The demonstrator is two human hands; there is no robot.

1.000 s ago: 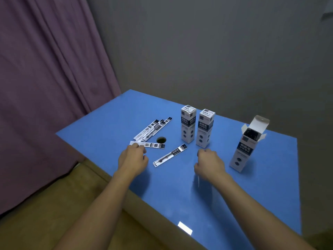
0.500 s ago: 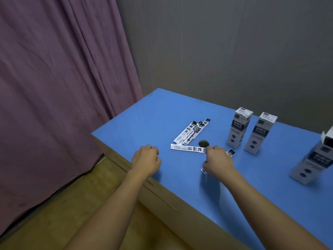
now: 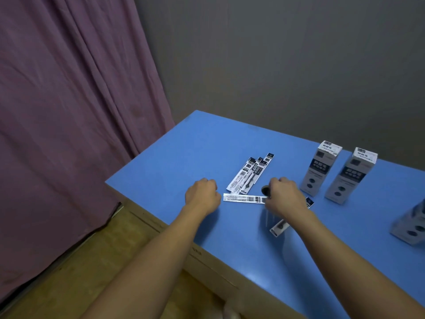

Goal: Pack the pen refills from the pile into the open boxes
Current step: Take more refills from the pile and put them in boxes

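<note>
Blue surface (image 3: 161,171) holds loose pen refills (image 3: 249,174) (unpacked); right hand (image 3: 284,196) grasps one, left hand (image 3: 202,195) clenched, boxes (image 3: 320,168) waiting.

We see a few flat white-and-black pen refills (image 3: 250,174) in a loose pile, one refill (image 3: 245,198) lying crosswise before them. Two closed boxes (image 3: 320,168) stand upright well to their right; a third box (image 3: 411,224) is cut by the frame edge.

No writing here can be read. The two upright boxes (image 3: 320,168) (image 3: 351,176) carry dark label panels with pale characters and small codes on their top flaps (all too blurred to make out). The refill sleeves in the pile (image 3: 250,174) and the single sleeve lying crosswise (image 3: 245,198) show black-and-white print and barcode-like stripes, equally illegible.
</note>
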